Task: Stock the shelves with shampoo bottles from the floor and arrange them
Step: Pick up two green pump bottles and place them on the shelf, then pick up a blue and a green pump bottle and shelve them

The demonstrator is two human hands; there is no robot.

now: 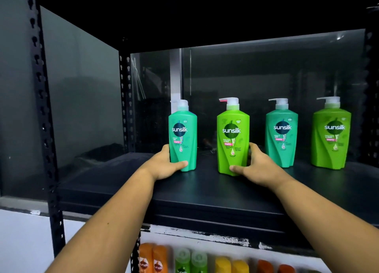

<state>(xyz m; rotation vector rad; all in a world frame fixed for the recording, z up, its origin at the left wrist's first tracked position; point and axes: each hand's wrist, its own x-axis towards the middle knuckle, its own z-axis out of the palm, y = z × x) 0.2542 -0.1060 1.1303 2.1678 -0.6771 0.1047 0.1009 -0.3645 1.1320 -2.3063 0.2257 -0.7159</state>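
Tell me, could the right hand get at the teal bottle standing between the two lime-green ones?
Probably yes. The right hand is busy gripping a lime-green bottle, but that teal bottle stands right beside it, with bare shelf in front and nothing between.

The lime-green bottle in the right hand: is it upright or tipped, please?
Upright: the lime-green bottle stands base-down on the shelf, pump on top.

Dim light falls on dark glass panes [256,73], black perforated uprights [41,88] and a white wall [20,242].
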